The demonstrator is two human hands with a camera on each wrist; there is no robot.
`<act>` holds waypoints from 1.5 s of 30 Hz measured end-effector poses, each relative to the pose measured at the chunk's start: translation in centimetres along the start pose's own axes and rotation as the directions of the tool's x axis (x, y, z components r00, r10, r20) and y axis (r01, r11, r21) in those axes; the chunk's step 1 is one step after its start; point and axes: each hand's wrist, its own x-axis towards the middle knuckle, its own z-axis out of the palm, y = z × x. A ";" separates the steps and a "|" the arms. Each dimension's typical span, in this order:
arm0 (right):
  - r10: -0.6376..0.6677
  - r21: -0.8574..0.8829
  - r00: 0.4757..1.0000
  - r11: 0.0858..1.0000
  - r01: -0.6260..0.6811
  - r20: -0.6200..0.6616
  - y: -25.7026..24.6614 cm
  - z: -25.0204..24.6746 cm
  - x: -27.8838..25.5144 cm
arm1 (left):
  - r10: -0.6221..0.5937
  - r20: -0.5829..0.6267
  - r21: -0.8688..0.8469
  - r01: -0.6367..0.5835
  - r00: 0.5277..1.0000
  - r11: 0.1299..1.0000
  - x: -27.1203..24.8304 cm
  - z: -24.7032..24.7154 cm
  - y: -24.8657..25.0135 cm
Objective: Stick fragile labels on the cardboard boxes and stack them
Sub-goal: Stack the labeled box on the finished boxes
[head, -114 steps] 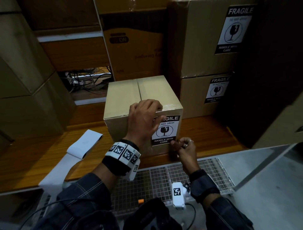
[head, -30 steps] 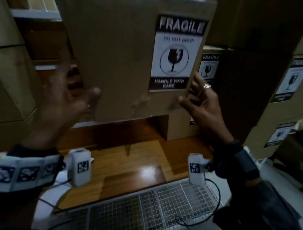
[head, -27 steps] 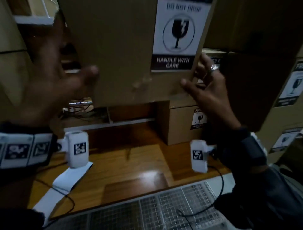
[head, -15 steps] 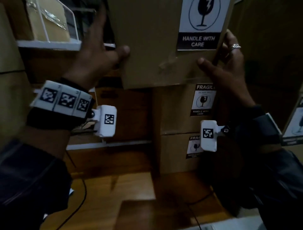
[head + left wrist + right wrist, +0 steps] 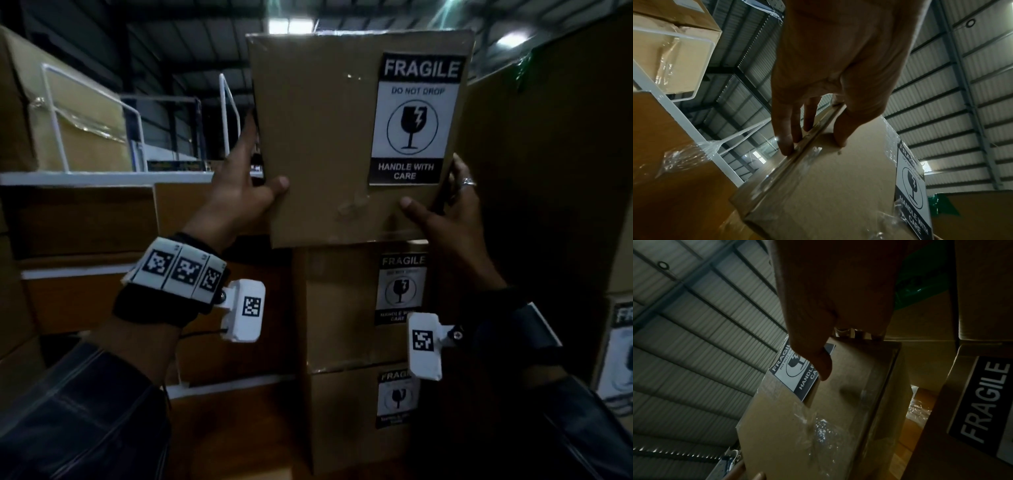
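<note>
The labelled cardboard box had gone from the bench up onto the stack of labelled boxes, seemingly landed; left hand and right hand clasped its lower corners.

I see the top box sitting on a stack of two boxes, its label on the near face toward the right. My left hand is at its left side, my right hand at its lower right corner (thumb on the front). A tall carton stands right of the stack; a shelf lies left.
</note>
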 end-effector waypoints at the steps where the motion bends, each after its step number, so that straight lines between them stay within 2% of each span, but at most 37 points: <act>1: 0.001 -0.001 1.000 1.000 -0.001 -0.016 0.3 0.1 0.3 | -0.001 0.011 0.004 0.001 1.000 1.000 0.4 0.1 -0.1; 16: 0.070 -0.024 0.994 0.997 -0.072 -0.084 3.1 1.7 2.8 | -0.046 0.085 -0.031 0.049 0.995 0.998 3.9 1.4 -3.1; 26: 0.077 -0.179 0.986 0.978 -0.104 -0.148 5.6 1.7 3.8 | -0.035 0.086 0.006 0.034 0.996 0.999 4.7 3.8 -3.6; 31: -0.090 -0.390 0.984 0.920 0.024 -0.151 6.9 1.3 3.4 | -0.049 0.103 -0.025 0.052 0.993 0.998 3.8 5.1 -4.0; 36: -0.075 -0.641 0.986 0.767 -0.038 -0.148 7.3 1.9 3.0 | -0.014 0.069 0.019 0.013 0.998 1.000 3.6 6.2 -4.5; 39: -0.155 -0.688 0.980 0.725 0.028 -0.124 8.3 2.6 2.5 | 0.007 0.035 0.068 -0.009 0.999 0.998 3.8 7.0 -4.9; 45: -0.129 -0.688 0.985 0.725 0.013 -0.118 9.0 2.6 2.9 | 0.017 0.018 0.099 -0.019 1.000 0.995 4.1 8.0 -5.7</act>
